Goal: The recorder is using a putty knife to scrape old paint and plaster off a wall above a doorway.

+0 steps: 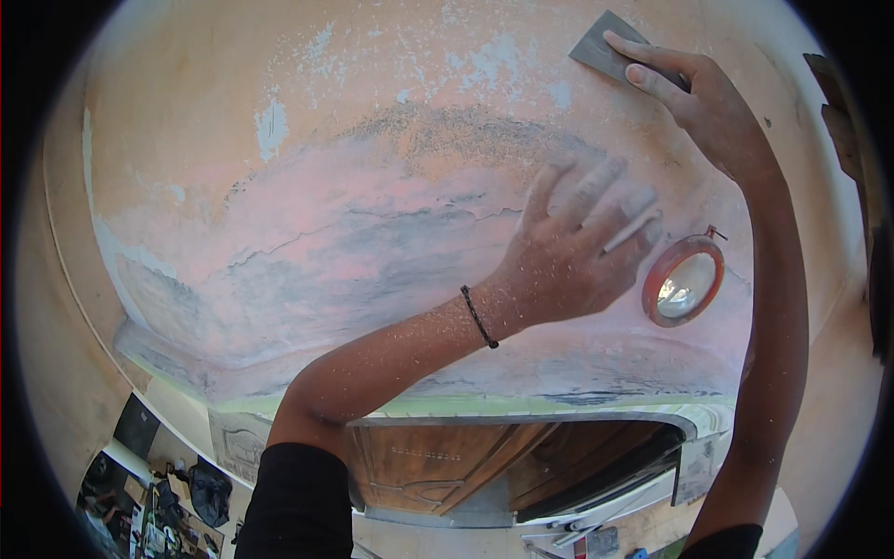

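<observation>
At the upper right, my right hand point(712, 107) presses a flat grey rectangular sheet point(598, 45) to the wall, thumb and a finger lying along its face. Whether it is stiff or folded I cannot make out. My left hand point(582, 247) hovers at or against the wall in the middle, fingers apart and a little bent, coated in pale dust. A thin white edge shows along one of its fingers. The wall point(317, 233) is patchy pink, grey and peach, with cracks and light blue scraped spots. A dark braided bracelet circles my left wrist, and dust specks cover that forearm.
A round red-rimmed light fixture point(684, 281) sits on the wall between my arms. Below runs a pale green ledge point(447, 406) over a wooden door point(438, 466). Far down at the lower left lies clutter with a black bag point(209, 494); tools lie on the floor below.
</observation>
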Motion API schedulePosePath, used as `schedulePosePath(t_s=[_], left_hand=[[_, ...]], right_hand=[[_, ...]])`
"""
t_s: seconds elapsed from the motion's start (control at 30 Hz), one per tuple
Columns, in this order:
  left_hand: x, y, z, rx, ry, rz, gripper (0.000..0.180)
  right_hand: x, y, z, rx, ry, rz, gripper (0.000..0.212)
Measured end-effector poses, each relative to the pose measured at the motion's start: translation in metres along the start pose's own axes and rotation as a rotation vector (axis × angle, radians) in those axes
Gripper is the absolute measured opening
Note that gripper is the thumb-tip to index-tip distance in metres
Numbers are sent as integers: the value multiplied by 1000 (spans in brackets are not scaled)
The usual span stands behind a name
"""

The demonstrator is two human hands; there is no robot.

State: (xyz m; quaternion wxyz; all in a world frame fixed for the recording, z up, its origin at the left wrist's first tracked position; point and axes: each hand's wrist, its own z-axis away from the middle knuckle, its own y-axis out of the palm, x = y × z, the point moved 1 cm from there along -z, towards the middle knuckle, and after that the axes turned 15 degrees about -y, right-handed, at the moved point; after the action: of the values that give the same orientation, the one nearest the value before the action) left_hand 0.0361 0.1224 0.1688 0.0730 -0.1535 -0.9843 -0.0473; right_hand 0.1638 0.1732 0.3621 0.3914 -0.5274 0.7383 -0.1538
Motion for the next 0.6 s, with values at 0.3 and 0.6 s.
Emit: schedulePosePath(t_s=[0.3, 0.6], left_hand=[[16, 27, 4, 134, -35, -196, 33], [10, 30, 10, 173, -34, -243, 35]], right_hand=[[61, 5, -55, -22, 12, 156, 36], [-22, -4, 55, -81, -53, 21, 37]])
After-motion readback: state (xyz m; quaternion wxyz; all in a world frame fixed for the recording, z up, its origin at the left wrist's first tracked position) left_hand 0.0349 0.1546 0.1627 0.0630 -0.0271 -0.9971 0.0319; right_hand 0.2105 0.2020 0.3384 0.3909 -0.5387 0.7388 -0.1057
